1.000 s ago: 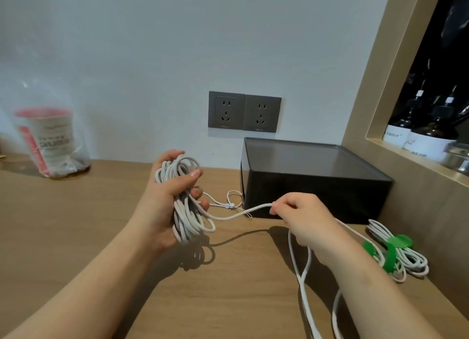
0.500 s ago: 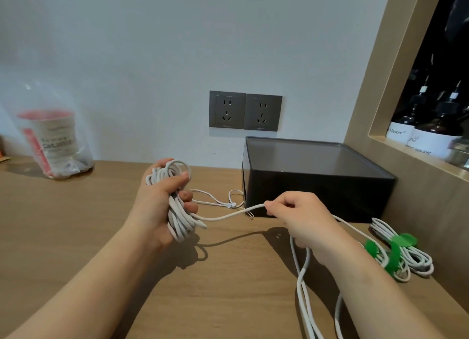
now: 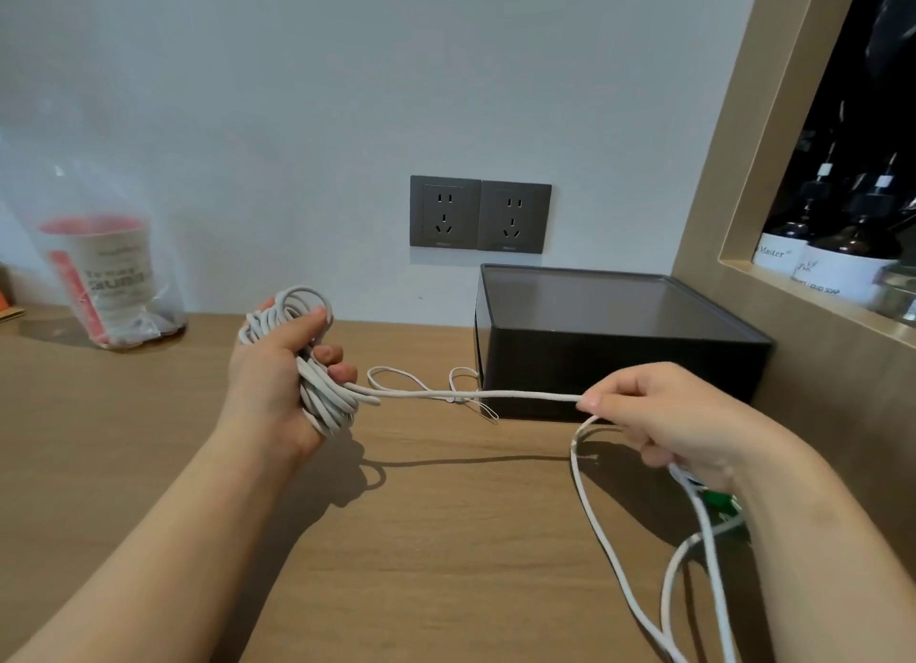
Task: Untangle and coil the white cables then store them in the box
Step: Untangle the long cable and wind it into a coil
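Note:
My left hand (image 3: 277,370) grips a bundle of coiled white cable (image 3: 317,389) above the wooden counter. From the bundle a taut length of the white cable (image 3: 476,394) runs right to my right hand (image 3: 664,414), which pinches it between thumb and fingers. Below that hand the cable hangs in loose loops (image 3: 614,553) toward the counter's near edge. The dark box (image 3: 614,355) stands against the wall behind my right hand. A second coiled cable with green ties (image 3: 718,501) is mostly hidden under my right wrist.
A thin white cord (image 3: 421,382) lies looped on the counter beside the box. A clear bag holding a cup (image 3: 104,275) stands at the back left. Two wall sockets (image 3: 480,214) sit above the box. A niche with dark bottles (image 3: 837,260) is at right.
My right hand has moved right and away from the left hand, drawing the cable straight and taut between them. The left hand has stayed near its place, still holding the coil.

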